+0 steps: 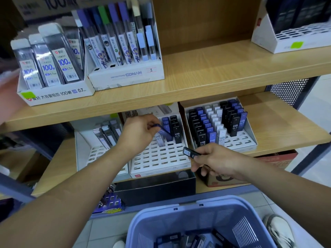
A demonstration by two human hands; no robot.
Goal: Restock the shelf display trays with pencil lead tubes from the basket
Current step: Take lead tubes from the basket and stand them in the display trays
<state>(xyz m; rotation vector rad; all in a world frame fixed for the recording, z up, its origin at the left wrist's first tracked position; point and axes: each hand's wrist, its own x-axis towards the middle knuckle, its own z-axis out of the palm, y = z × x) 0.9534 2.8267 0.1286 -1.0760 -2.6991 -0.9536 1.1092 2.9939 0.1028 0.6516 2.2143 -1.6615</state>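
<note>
While the left hand (141, 133) pinches a blue lead tube (163, 130) tilted over the filled back rows of the middle display tray (161, 158), which sits at the front edge of the lower shelf (277, 126), the right hand (216, 161) pinches a dark lead tube (189, 152) just above that tray's front right corner. Below the shelf's front edge, the blue basket (188, 222) stands on the floor holding more loose tubes (188, 240).

Blue tube (164, 131) tilted over white slotted tray (157, 158); black tube (189, 152) near-level at its 3 o'clock; basket (179, 224), part-filled, at 6.
</note>
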